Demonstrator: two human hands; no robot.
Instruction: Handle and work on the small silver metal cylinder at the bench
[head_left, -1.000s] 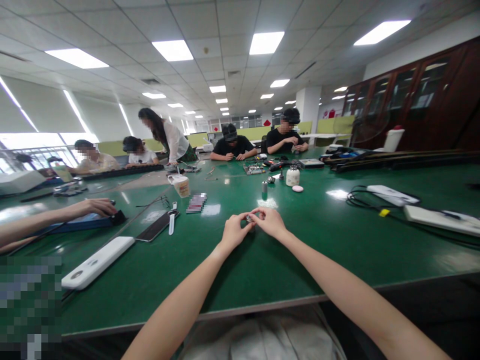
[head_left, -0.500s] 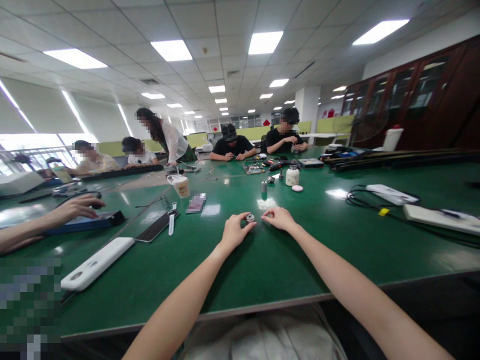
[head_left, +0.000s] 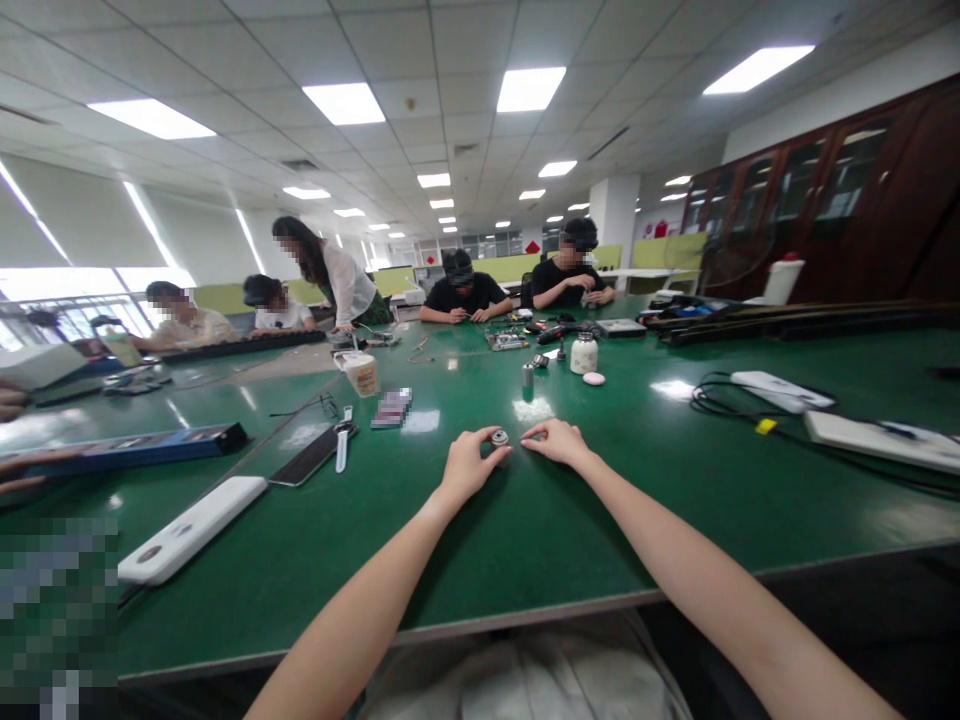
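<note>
Between thumb and fingers of my left hand [head_left: 469, 462] is a small round metal part [head_left: 499, 438], its top face showing dark spots. My right hand [head_left: 556, 441] is just to the right of it, apart from it, with thumb and fingertips pinched together. Whatever sits in that pinch, if anything, is too small to make out. Beyond my hands a silver metal cylinder [head_left: 528, 381] stands upright on the green table [head_left: 517, 540].
A white jar [head_left: 584, 354] and its pink lid [head_left: 594, 379] stand farther back. At left are a white power bank-like slab [head_left: 196, 530], a phone [head_left: 306, 456], a watch [head_left: 343, 440] and a cup [head_left: 363, 374]. Cables [head_left: 720, 400] lie at right. Several people work around the table.
My right hand has drawn away from the metal part to the right, while my left hand keeps its grip. The neighbour's hand at left has moved back off the blue box.
</note>
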